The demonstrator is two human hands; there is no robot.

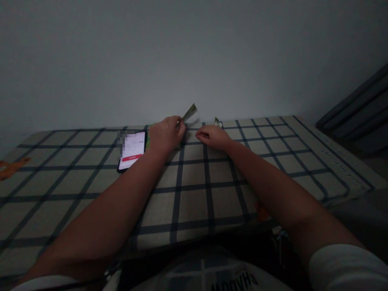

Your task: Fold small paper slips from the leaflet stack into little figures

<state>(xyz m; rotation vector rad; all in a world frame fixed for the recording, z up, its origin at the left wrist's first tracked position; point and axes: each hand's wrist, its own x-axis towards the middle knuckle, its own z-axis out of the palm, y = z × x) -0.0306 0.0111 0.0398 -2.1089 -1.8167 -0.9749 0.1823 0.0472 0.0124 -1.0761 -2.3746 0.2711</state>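
My left hand [167, 134] is closed, with a thin greenish strip [190, 111] pinched between thumb and fingers and its free end pointing up to the right. Part of a green item [148, 139] shows beside and beneath that hand; most of it is hidden. To the right, my right hand [213, 136] rests on the checked cloth [194, 173] with its fingers curled in. Whether anything is inside them cannot be made out. Just behind it lies a small white and green piece [218, 123], partly covered by the hand.
Left of my left hand, a phone [131, 151] lies with its screen lit. A plain wall [194, 52] rises behind the cloth's far edge. Dark folded fabric [360, 105] hangs at the right. An orange figure [13, 167] marks the cloth at far left.
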